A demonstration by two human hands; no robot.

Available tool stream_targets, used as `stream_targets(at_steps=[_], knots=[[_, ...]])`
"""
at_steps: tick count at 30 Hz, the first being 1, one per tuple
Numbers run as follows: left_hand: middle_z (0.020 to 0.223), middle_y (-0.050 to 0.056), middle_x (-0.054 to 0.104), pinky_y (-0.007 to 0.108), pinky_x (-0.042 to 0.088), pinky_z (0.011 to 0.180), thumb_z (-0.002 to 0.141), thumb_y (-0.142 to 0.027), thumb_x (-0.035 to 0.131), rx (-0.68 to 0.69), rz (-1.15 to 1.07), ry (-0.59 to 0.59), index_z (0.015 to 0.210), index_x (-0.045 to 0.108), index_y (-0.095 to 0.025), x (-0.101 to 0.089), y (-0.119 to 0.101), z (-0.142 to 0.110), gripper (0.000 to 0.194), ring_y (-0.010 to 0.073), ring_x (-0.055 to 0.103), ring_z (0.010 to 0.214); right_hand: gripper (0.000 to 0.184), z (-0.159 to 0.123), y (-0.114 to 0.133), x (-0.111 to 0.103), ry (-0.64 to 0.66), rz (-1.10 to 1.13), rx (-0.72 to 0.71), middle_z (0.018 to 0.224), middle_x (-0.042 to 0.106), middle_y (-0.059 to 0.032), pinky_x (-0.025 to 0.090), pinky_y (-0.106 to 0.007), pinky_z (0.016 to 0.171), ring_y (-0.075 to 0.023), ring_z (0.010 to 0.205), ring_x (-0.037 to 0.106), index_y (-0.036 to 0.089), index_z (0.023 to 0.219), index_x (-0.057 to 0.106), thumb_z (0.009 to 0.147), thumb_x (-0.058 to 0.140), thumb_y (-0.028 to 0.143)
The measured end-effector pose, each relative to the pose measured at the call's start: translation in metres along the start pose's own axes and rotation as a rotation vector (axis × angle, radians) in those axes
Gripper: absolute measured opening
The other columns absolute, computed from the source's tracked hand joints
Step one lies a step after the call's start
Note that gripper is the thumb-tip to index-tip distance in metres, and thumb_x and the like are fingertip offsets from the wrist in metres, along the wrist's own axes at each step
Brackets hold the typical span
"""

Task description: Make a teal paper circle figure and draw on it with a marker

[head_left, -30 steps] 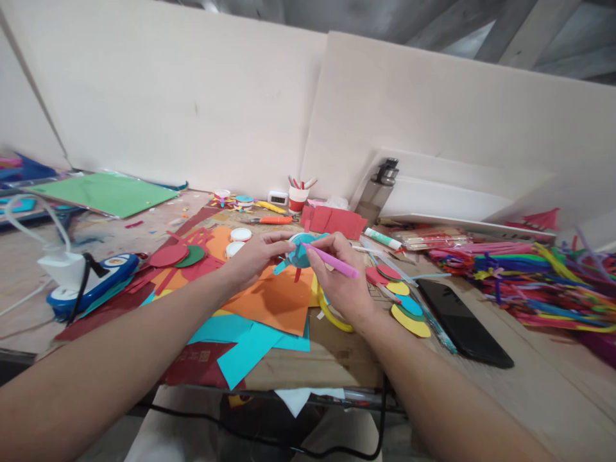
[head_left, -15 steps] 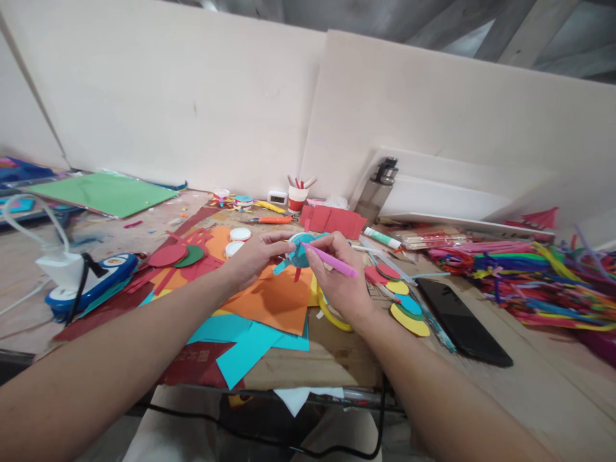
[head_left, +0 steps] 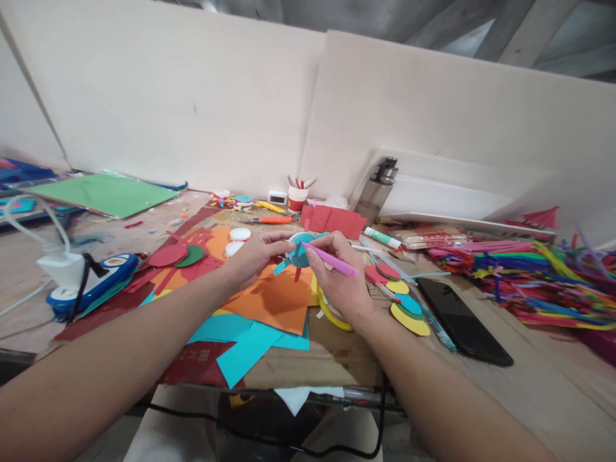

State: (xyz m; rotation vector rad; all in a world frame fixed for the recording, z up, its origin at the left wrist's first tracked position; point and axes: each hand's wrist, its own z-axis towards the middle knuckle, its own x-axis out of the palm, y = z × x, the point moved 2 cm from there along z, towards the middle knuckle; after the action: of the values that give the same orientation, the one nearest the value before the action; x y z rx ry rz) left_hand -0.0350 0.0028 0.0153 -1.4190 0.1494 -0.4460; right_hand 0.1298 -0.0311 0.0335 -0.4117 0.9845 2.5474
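Observation:
My left hand (head_left: 257, 260) grips the left edge of a round blue paper craft piece (head_left: 299, 255), which has blue and red paper strips sticking out. In my right hand (head_left: 339, 273) is a pink pen (head_left: 334, 262), its tip touching or very near the blue disc. Some fingers of the right hand also seem to rest by the disc's right edge. Underneath lie an orange sheet (head_left: 274, 301) and blue paper pieces (head_left: 250, 353). Two white round lids (head_left: 235, 248) sit just beyond my left hand, beside red and green paper circles (head_left: 180, 255).
Right of my hands are a black phone (head_left: 462, 321), paper discs (head_left: 409, 319), a glue stick (head_left: 382, 238) and a heap of pipe cleaners (head_left: 534, 276). Behind stand a cup of pens (head_left: 297, 199), an orange cutter (head_left: 274, 220) and a small clock (head_left: 277, 197). A power strip (head_left: 91, 289) lies left.

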Motion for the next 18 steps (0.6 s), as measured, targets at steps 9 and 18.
stream_targets(at_steps=[9,18], knots=[[0.093,0.006,0.07,0.027,0.044,0.07,0.077,-0.032,0.069,0.008,-0.011,0.02,0.109,0.072,-0.018,0.0012,0.001,0.001,0.036,0.0156,0.06,0.08,0.011,0.0001,0.0023,-0.0005,-0.002,0.011,0.001,0.077,0.061,-0.0014,0.045,-0.028,0.064,-0.0134,0.067,0.055,0.02,0.082,0.057,0.087,0.062,0.029],[0.091,0.006,0.069,0.028,0.045,0.073,0.075,-0.03,0.07,-0.014,-0.013,-0.003,0.105,0.074,-0.018,0.004,-0.0027,-0.0007,0.033,0.0147,0.059,0.077,0.013,-0.0001,0.0011,0.0004,-0.004,0.015,0.015,0.076,0.061,-0.0013,0.045,-0.028,0.063,-0.0136,0.067,0.056,0.02,0.082,0.056,0.087,0.062,0.03]])
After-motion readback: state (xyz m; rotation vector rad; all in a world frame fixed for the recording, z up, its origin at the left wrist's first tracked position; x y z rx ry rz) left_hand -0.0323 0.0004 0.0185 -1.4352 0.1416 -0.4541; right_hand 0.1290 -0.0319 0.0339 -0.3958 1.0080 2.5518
